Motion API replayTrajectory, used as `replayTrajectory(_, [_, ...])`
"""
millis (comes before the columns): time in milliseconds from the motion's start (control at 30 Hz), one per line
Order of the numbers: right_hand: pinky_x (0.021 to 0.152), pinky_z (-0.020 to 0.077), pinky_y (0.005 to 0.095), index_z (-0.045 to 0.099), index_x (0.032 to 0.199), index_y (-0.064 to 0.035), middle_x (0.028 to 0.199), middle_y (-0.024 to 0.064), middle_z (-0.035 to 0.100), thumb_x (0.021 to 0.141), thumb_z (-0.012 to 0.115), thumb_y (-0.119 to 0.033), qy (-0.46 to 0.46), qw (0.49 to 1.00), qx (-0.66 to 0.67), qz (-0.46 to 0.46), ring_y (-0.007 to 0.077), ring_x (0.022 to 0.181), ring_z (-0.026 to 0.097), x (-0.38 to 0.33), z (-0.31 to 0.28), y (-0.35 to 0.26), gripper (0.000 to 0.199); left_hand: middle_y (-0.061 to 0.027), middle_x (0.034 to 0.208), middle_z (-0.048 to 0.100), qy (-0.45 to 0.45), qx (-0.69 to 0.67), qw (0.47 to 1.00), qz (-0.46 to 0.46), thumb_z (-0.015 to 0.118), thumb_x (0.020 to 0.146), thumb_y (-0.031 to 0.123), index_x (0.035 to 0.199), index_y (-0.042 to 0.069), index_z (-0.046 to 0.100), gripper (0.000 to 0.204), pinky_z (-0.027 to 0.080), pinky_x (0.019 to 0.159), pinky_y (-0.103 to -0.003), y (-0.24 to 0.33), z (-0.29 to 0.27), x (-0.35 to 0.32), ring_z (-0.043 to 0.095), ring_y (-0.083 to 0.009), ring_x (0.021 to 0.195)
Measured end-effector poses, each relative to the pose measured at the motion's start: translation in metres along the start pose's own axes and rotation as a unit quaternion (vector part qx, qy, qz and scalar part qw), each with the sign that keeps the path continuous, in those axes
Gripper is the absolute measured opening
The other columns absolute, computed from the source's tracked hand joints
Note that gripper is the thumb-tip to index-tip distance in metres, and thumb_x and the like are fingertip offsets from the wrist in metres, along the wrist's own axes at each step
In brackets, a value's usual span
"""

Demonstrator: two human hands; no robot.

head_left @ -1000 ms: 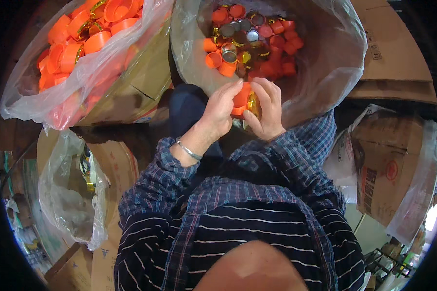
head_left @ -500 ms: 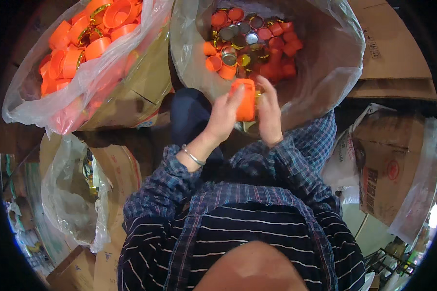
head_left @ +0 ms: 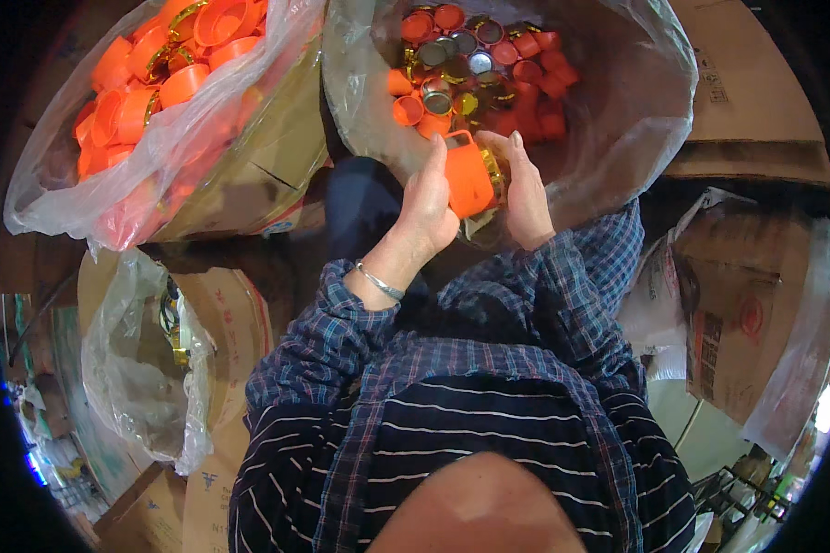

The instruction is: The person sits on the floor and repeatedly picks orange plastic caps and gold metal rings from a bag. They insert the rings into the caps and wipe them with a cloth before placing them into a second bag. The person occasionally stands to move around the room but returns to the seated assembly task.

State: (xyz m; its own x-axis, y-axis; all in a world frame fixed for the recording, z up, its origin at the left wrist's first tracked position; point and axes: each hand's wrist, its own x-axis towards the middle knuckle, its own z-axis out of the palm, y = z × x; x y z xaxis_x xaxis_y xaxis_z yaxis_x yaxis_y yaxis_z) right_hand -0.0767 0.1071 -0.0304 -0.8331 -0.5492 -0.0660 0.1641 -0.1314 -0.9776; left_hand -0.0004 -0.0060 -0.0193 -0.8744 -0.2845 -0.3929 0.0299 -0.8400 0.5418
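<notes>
Over the near edge of the middle bag, my left hand [head_left: 426,207] grips an orange plastic cap [head_left: 470,182], thumb along its side. A shiny gold ring [head_left: 496,175] rims the cap's right side. Against that gold side, my right hand [head_left: 527,198] is cupped, fingers curved round it; its contact points are partly hidden. Beyond my hands, the clear plastic bag [head_left: 632,101] holds many orange caps [head_left: 528,101], some with gold rims, and several dark or silvery round pieces [head_left: 480,63].
At the upper left, a box lined with a plastic bag [head_left: 235,111] is heaped with orange caps [head_left: 183,85]. A smaller lined box [head_left: 111,369] at lower left holds some gold pieces. Cardboard boxes [head_left: 747,101] flank the right side.
The orange cap has turned, so its gold-rimmed side now shows at the right. Both hands have shifted slightly, and my right fingers have come upright beside it.
</notes>
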Motion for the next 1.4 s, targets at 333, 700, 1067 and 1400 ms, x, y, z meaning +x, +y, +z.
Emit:
replayTrajectory(333, [0.092,0.0468,0.0289,0.059,0.122,-0.0025,0.112,0.0051,0.065,0.104,0.048,-0.043,0.061,0.993,0.066,0.083,0.0144,0.099,0.061,-0.002,0.000,0.009,0.046,-0.0107,0.126,0.061,-0.098,0.135,0.984,0.055,0.042,0.104,0.052,0.124,0.004,0.057,0.054,0.046,0.102,-0.039,-0.004,-0.014,-0.002,0.059,-0.0234,0.118])
replayTrajectory(700, [0.091,0.0457,0.0417,0.057,0.116,0.0044,0.107,0.0205,0.062,0.101,0.049,-0.035,0.218,0.952,-0.201,-0.076,0.0356,0.100,0.059,-0.002,0.010,0.060,0.043,-0.0150,0.096,0.067,0.017,0.396,0.890,0.224,0.048,0.105,0.027,0.098,-0.003,0.065,0.036,0.045,0.080,-0.032,-0.041,-0.048,-0.005,0.060,-0.0284,0.090])
replayTrajectory(1067, [0.097,0.0425,0.0413,0.054,0.124,0.0002,0.118,0.0204,0.055,0.095,0.057,-0.027,0.084,0.791,-0.479,-0.371,0.0387,0.107,0.053,0.004,-0.007,0.075,0.040,-0.0090,0.113,0.064,0.078,0.002,0.997,0.001,0.044,0.107,0.023,0.116,-0.001,0.060,0.030,0.048,0.090,-0.034,-0.036,-0.059,0.034,0.062,-0.0193,0.101])
replayTrajectory(1400, [0.090,0.0435,0.0388,0.060,0.116,-0.0006,0.110,0.0137,0.061,0.097,0.057,-0.027,0.260,0.941,-0.156,-0.148,0.0285,0.104,0.055,0.019,0.014,0.059,0.032,-0.0100,0.097,0.067,0.065,0.416,0.874,0.243,0.043,0.107,0.029,0.106,-0.003,0.061,0.037,0.047,0.083,-0.034,-0.041,-0.024,0.015,0.062,-0.0215,0.091])
